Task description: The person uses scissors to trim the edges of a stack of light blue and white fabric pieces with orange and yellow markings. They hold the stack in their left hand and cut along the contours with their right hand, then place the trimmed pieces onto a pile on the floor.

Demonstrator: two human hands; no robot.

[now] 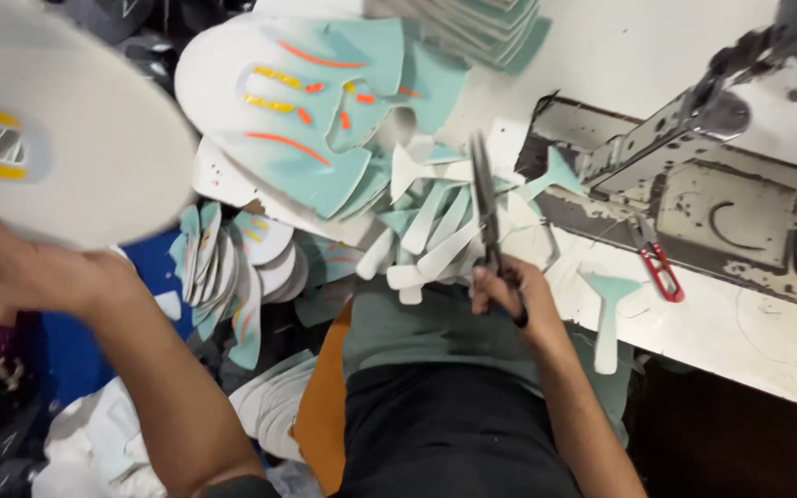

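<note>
My left hand [34,267] grips the lower edge of a white shoe-upper panel [57,138] with yellow and silver stripes, raised at the far left and blurred. My right hand [507,293] is closed around the handles of black scissors [485,198], whose blades point away from me over a heap of white and teal strap-shaped cut pieces [435,231]. Behind that heap lies a stack of teal and white upper panels [306,101] with orange and yellow stripes.
A sewing machine [721,120] stands on the white table [740,332] at the right, with small red-handled snips [657,263] and one teal T-shaped piece [609,318] near it. More stacked panels [232,267] stand on edge at the left. A second stack [491,28] lies at the top.
</note>
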